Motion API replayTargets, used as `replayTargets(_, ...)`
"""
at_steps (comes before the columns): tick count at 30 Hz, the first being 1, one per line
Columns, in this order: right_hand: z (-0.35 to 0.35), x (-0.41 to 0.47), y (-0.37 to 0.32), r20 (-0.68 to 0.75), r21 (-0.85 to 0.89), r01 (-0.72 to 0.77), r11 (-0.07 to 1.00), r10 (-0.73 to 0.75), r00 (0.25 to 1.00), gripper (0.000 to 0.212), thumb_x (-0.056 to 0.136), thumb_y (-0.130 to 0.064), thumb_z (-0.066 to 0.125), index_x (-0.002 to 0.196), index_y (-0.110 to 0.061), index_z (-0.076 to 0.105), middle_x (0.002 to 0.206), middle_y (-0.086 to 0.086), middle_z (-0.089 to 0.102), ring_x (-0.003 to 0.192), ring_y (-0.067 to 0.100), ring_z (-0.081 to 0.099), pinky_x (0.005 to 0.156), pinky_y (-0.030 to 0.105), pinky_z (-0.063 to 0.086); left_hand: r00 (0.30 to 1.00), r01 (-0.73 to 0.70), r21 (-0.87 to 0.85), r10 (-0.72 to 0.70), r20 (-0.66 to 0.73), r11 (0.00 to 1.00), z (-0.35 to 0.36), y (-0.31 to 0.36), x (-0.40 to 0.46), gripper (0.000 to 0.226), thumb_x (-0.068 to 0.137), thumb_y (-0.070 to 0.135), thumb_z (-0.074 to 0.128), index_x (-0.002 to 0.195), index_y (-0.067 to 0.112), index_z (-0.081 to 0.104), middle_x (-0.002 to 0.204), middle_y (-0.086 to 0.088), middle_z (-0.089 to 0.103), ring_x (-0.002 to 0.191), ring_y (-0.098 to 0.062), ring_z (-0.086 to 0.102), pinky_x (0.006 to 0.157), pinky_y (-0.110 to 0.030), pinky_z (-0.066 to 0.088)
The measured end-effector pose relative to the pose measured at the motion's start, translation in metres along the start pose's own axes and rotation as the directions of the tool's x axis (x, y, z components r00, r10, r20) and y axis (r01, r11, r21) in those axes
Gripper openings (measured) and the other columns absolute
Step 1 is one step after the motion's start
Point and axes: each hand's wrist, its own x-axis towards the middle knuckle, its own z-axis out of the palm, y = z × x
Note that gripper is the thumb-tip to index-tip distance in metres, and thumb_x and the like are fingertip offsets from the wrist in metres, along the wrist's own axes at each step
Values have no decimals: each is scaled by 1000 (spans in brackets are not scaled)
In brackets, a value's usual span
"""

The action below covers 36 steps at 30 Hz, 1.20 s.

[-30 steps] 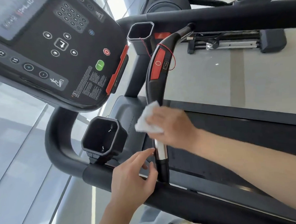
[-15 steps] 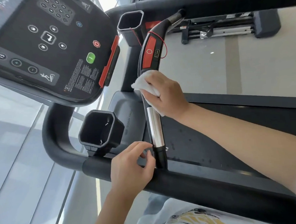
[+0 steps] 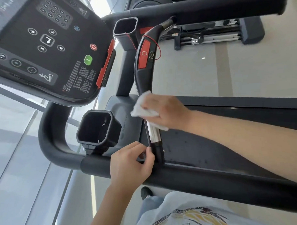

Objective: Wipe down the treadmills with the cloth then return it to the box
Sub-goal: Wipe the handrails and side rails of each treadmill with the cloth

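White cloth (image 3: 145, 107), crumpled, wrapped against the curved centre handlebar (image 3: 141, 79) of the treadmill, just above the bar's silver sensor sleeve (image 3: 154, 134). The right hand (image 3: 166, 111) covers the cloth from the 3 o'clock side, its grip closed round both cloth and bar, fingers curled over the far side. Toward 12 o'clock along the same bar sits a red stop panel (image 3: 144, 54) with a thin red cord (image 3: 158, 49) looped beside it. At 6 o'clock from the cloth, the left hand (image 3: 131, 161) rests on the padded front crossbar (image 3: 214, 180), fingers loosely curled, fingertips touching the black base of the handlebar; whether it pinches anything cannot be told. A black cup holder (image 3: 97, 129) lies at 9 o'clock of the cloth, a second cup holder (image 3: 125, 27) at 12 o'clock, and the control console (image 3: 49, 48) at 10 o'clock. The running belt (image 3: 212, 143) extends toward 3 o'clock.
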Motion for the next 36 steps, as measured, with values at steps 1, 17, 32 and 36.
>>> replayTargets(1,-1,18,3,-26,-1,-76,997,76,997,25,100,-33,67,104,-8,68,105,3,67,72,25,63,56,38,55,1000,8,3,-8,11,1000,0,-1,-1,38,94,32,56,59,18,52,59,7,47,51,-17,45,46,-38,41)
replayTargets(17,23,3,-130,142,-350,-612,710,686,714,33,95,-37,59,69,-26,41,68,-6,45,60,30,50,54,35,36,917,-267,-127,292,271,955,-48,-64,-25,24,102,26,54,110,21,75,98,10,73,90,-12,65,82,-33,53)
replayTargets(32,51,23,-240,46,-537,-657,529,796,603,38,99,-38,52,63,-31,42,56,-1,52,51,22,49,54,38,48,850,-454,-186,486,204,872,-107,-185,-34,43,96,15,67,138,17,66,142,3,64,133,-17,55,120,-28,32)
replayTargets(36,110,58,-271,61,-516,-505,692,618,784,13,97,-30,62,89,-35,53,58,-5,34,52,19,36,47,30,29,921,-351,-140,368,127,926,-128,-230,-33,44,90,16,76,134,15,68,135,2,68,127,-22,58,114,-38,42)
